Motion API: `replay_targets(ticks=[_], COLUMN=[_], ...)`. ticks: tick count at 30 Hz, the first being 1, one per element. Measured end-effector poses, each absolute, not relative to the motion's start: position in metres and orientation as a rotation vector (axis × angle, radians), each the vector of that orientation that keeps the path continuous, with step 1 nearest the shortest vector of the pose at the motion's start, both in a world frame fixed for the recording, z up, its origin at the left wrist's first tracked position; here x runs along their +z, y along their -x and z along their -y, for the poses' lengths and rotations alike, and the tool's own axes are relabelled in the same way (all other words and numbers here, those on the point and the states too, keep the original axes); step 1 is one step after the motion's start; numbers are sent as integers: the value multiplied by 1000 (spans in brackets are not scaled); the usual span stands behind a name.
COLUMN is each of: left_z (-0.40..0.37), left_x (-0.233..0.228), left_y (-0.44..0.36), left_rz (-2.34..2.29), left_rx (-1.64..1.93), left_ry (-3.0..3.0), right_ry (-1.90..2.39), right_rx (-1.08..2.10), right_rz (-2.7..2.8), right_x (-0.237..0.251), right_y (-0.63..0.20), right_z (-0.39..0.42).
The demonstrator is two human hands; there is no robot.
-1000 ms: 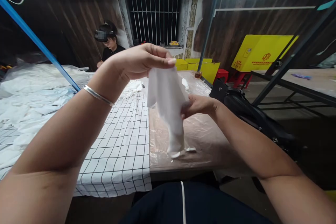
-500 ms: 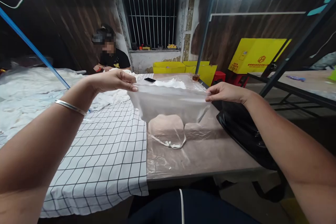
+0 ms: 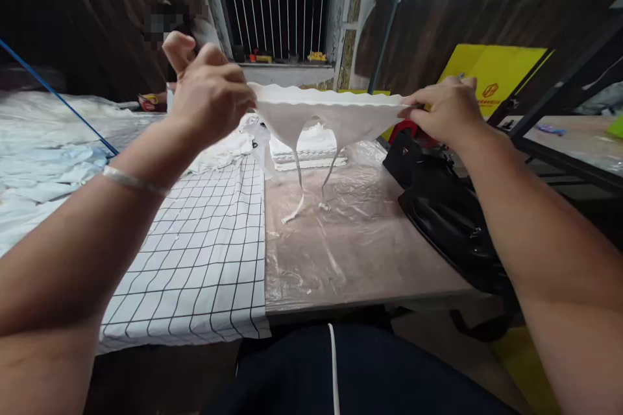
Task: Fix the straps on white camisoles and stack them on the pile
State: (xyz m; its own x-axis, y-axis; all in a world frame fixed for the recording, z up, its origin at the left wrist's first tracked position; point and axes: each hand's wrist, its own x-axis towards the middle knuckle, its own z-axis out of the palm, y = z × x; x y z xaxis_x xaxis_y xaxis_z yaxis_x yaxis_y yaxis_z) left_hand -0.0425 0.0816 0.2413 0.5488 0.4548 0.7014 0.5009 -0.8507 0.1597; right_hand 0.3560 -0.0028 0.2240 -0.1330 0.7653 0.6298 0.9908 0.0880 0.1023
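Both my hands hold a white fabric piece [image 3: 324, 111] stretched flat between them, above the table. My left hand [image 3: 209, 92] grips its left end and my right hand [image 3: 445, 111] pinches its right end. The top edge is wavy. Two thin white straps hang down from the fabric, and their ends touch the plastic-covered table [image 3: 341, 246]. A silver bangle [image 3: 131, 181] sits on my left wrist.
A black-and-white checked cloth [image 3: 204, 253] covers the table's left part, with heaps of white fabric [image 3: 43, 149] beyond. A stack of white pieces [image 3: 311, 152] lies behind the held one. A black bag [image 3: 448, 220] rests at the right edge. Another person [image 3: 165, 23] sits opposite. Yellow boxes [image 3: 496, 71] stand behind.
The fabric went from hanging bunched in my hands to spread wide, and now I hold it higher and pulled taut. The camera view tilted down.
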Motion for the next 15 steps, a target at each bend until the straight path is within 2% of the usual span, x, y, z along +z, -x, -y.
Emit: replay_targets(ticks=[3,5,8,11,15], left_z=[-41,-10,32,61,85], left_x=[164,99,24,-7,-8], left_y=[55,62,69,75,79], left_rz=[656,482,496,601,758], left_rx=[-873,-739,-615,-597,-656], left_ry=[2532,2524,2617,2727,2809], right_ry=[1797,1782,1800,1848,1803], right_rx=[-869,-838,-709,-605,-530], right_rz=[1983,2094,2171,2069,1867], right_x=[158,99,23,-15,-19], right_y=[-344,-332,-315,-300,-287], right_z=[55,95,149,187,211])
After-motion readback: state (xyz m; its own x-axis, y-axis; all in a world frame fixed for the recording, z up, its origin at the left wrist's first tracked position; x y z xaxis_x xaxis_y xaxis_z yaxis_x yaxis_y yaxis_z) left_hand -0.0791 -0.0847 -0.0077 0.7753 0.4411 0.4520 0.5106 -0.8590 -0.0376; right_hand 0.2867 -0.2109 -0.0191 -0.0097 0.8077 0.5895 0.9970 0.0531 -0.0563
